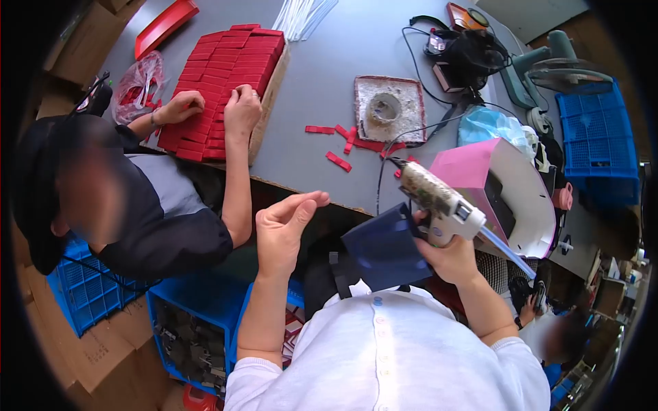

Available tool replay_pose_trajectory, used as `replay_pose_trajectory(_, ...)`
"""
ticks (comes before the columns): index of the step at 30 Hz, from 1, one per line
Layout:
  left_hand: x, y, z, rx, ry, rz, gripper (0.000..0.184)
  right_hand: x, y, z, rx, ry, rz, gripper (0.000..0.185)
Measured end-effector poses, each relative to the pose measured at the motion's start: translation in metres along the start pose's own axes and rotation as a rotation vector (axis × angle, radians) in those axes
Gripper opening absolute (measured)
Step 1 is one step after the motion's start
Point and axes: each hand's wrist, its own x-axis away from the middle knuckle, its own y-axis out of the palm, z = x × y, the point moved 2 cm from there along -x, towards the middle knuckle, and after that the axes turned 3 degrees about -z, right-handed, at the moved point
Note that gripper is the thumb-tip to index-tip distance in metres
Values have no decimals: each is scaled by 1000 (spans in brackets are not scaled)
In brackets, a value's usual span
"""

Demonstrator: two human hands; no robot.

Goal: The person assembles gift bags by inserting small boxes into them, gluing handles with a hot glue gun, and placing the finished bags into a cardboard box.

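Right hand (445,250) curled round the glue gun (444,205), dark blue box (387,246) just beside it at the bench (308,82) edge, left hand (288,222) raised well apart from the gun, fingertips pinched together, any held item too small to tell

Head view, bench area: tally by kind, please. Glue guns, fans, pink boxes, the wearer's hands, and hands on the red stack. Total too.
Glue gun: 1
Fan: 1
Pink box: 1
Wearer's hands, left hand and right hand: 2
Co-worker's hands on the red stack: 2
Total: 7
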Motion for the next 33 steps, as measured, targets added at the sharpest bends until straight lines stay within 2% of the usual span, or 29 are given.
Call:
replay_pose_trajectory(2,-12,32,28,-278,116,-217,64,2,10,-10,75,140,-52,34)
replay_pose_trajectory(4,-13,54,49,-632,-89,-492,78,3,15,-12,142,22,-94,44)
replay_pose_trajectory(5,-11,60,41,-657,-28,-532,77,2,16,-12,103,53,-93,41)
replay_pose_trajectory(6,-12,62,42,-596,-127,-573,79,1,18,-10,41,9,-86,44)
replay_pose_trajectory(8,-9,57,39,-408,-194,-503,77,-3,17,-17,-61,-123,-99,41)
replay_pose_trajectory(10,-5,48,37,-333,-136,-399,74,-10,5,-22,-228,-100,-26,39)
replay_pose_trajectory(11,-5,38,25,-412,-59,-366,71,-9,-3,-26,-274,-90,57,37)
replay_pose_trajectory(12,-3,34,27,-422,-62,-368,71,-11,-18,-27,-250,-97,19,38)
replay_pose_trajectory(14,1,28,27,-253,-165,-296,68,-10,-44,-40,-407,-87,-145,30)
replay_pose_trajectory(16,2,24,36,-331,-95,-305,63,-3,-68,-43,-428,-16,-318,39)
replay_pose_trajectory(18,6,26,50,-359,-34,-308,58,7,-74,-60,-468,9,-386,56)
replay_pose_trajectory(22,10,27,62,-334,-13,-285,61,21,-80,-86,-349,42,-488,66)
replay_pose_trajectory(23,11,28,65,-336,-14,-285,61,20,-83,-85,-346,34,-558,64)
replay_pose_trajectory(24,12,29,68,-334,3,-278,61,16,-81,-83,-344,-82,-687,61)
replay_pose_trajectory(26,16,31,71,-329,12,-273,62,17,-76,-96,-354,48,-720,40)
replay_pose_trajectory(27,17,31,73,-335,32,-274,62,16,-76,-94,-355,52,-718,40)
replay_pose_trajectory(29,19,31,76,-355,60,-263,63,14,-74,-87,-165,83,-801,31)
replay_pose_trajectory(33,22,33,79,-332,43,-242,63,11,-67,-95,-100,43,-826,20)
